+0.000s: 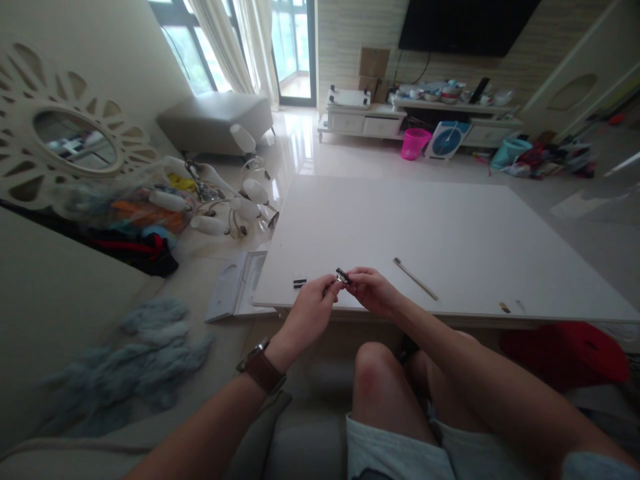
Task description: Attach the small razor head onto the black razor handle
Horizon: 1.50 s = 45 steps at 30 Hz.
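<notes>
Close together over the near edge of the white table (400,233), my two hands meet at a small black-and-silver object (343,275) whose kind I cannot make out. My left hand (314,305), with a brown-strapped watch on the wrist, pinches it from the left. From the other side, the fingers of my right hand (374,289) are closed on its right end. A pair of small black pieces (300,283) lies left of my left hand. To the right of my right hand rests a toothbrush (416,279) with a pale handle and dark bristles.
Farther right on the table are a small brown-and-black piece (504,307) and a thin pale piece (521,306). A lamp with several white shades (245,208) stands beyond the table's left side. An open white box (235,287) is on the floor at left.
</notes>
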Each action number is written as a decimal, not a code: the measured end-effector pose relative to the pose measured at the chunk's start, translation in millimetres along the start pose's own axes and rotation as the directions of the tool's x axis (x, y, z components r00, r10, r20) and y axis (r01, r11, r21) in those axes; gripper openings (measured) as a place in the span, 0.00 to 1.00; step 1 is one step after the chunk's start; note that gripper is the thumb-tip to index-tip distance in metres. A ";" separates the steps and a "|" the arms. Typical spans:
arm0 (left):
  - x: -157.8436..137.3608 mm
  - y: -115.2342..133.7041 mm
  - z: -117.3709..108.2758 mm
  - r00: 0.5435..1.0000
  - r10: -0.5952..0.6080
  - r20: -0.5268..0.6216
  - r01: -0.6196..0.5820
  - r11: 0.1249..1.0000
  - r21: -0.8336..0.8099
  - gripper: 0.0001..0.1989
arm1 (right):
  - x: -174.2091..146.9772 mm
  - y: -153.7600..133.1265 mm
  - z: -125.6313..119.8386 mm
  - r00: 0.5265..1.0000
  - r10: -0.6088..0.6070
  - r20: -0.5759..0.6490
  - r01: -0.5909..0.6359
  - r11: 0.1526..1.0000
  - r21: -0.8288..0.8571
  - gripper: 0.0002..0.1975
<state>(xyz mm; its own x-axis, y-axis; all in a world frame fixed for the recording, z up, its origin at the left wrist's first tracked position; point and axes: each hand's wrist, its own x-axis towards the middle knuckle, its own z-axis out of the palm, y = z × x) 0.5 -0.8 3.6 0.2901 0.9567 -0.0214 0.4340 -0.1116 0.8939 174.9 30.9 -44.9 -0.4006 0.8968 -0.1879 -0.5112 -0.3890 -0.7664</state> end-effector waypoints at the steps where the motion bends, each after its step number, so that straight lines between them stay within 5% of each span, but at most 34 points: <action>1: 0.0 0.2 0.1 1.000 0.000 -0.002 0.000 1.000 0.000 0.15 | -0.1 0.1 -0.3 1.000 -0.003 0.003 0.003 1.000 -0.005 0.06; 33: -0.6 1.1 -2.5 0.996 0.085 0.021 -0.086 0.991 0.098 0.14 | -2.7 -0.3 -4.9 0.990 -0.129 0.059 0.139 0.968 -0.208 0.06; 45: -1.1 0.5 -3.2 0.995 0.100 0.029 -0.103 0.980 0.173 0.12 | -5.3 -1.4 -11.6 0.967 -0.235 0.096 0.253 0.890 -0.379 0.04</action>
<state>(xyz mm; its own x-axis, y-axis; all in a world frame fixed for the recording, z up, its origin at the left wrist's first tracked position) -2.4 -1.0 5.5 0.3565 0.9327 0.0549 0.5424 -0.2544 0.8007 186.6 29.1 -50.0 -0.3402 0.9386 0.0569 -0.2682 -0.0388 -0.9626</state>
